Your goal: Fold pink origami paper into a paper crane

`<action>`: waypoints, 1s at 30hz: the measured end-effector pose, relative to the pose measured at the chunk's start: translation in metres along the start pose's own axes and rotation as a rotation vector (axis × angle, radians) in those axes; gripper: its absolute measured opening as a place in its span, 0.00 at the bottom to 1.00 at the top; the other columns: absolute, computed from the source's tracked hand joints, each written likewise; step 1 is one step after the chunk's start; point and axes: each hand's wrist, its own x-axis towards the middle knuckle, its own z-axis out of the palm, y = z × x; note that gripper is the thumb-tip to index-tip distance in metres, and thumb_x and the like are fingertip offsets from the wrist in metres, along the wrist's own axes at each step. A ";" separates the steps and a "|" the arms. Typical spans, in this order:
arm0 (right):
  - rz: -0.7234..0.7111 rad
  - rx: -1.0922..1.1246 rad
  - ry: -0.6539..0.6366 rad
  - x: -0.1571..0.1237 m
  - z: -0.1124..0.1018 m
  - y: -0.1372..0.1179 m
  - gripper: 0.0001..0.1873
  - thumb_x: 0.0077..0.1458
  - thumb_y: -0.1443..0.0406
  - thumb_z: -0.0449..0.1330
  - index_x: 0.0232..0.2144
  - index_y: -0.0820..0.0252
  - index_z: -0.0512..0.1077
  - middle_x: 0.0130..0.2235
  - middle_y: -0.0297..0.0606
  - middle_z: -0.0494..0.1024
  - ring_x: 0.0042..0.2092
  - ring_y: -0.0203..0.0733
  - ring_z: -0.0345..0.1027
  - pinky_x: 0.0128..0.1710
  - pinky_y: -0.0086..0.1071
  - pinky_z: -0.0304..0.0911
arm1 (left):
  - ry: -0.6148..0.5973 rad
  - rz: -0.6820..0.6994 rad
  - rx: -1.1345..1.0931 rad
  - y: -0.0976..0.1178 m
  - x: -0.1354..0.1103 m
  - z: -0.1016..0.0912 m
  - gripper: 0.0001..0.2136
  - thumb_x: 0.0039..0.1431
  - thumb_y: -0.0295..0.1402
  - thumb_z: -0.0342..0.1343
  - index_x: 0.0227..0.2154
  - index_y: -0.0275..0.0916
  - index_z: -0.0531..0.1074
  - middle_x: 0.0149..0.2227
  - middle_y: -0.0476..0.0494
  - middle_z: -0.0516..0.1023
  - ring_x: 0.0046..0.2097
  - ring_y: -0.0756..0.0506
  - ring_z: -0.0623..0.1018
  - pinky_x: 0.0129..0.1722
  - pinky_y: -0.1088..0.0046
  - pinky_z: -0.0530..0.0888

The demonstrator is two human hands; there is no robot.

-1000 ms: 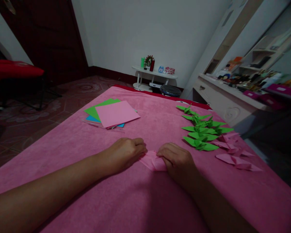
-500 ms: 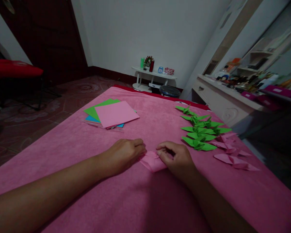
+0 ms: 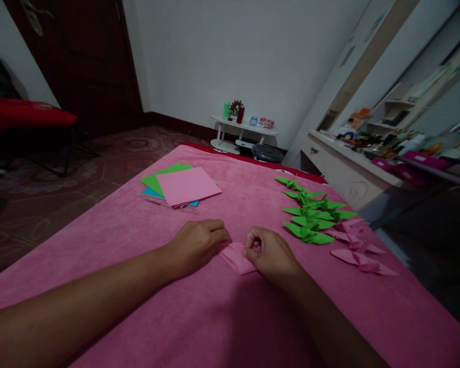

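A folded piece of pink origami paper (image 3: 236, 259) lies on the pink cloth between my hands. My left hand (image 3: 199, 243) rests on the cloth with its fingers curled and closed on the paper's left corner. At the paper's right side, my right hand (image 3: 274, 255) pinches the paper between thumb and forefinger, the other fingers bent in. My fingers cover both ends of the paper. To the right sit several green folded paper cranes (image 3: 310, 222) and a few pink paper cranes (image 3: 362, 259).
A stack of square paper sheets (image 3: 189, 186), pink on top with green and blue beneath, lies at the far left of the pink cloth (image 3: 138, 306). Beyond the edge stand a small white shelf (image 3: 245, 125), a cluttered dresser (image 3: 352, 168) and a red-topped seat (image 3: 26, 112).
My right thumb and fingers have shifted slightly over the paper and closed in tighter. The paper's top edge looks flatter. My left hand stays about where it was; the camera view has tilted slightly.
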 end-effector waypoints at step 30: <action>-0.010 0.752 0.132 -0.030 0.008 -0.025 0.13 0.46 0.63 0.63 0.35 0.62 0.69 0.30 0.37 0.74 0.32 0.38 0.68 0.34 0.31 0.66 | 0.136 -0.443 -1.088 0.016 -0.006 -0.001 0.09 0.45 0.33 0.61 0.27 0.31 0.73 0.19 0.53 0.66 0.22 0.55 0.63 0.22 0.80 0.60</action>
